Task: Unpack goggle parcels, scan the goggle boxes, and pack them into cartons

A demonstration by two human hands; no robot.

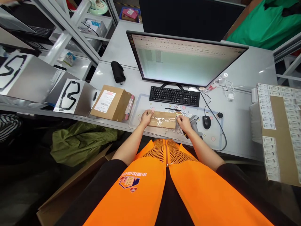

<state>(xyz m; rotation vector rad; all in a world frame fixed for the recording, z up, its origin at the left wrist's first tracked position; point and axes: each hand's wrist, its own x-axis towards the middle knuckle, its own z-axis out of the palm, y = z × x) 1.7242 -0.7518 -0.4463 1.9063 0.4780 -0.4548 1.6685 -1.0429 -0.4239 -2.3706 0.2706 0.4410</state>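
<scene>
A grey counter (237,131) is carrying a large monitor (185,59) showing a spreadsheet, a black keyboard (174,96) and, off to the left, a labelled cardboard parcel (110,103), while a cartoon-printed desk mat (138,113) is lying in front of the keyboard. On that mat, just below the keyboard, a kraft-paper packet (162,120) under clear film is lying flat, with the hands on it. The left hand (147,118) is pressing down, open, on the packet's left part. The right hand (183,123) is curling at the packet's right end; whether it is gripping anything there is hidden. A grey barcode scanner (194,124) is standing just beside it. The step in hand looks like working the film over the packet, and the creased film appears to call for smoothing.
</scene>
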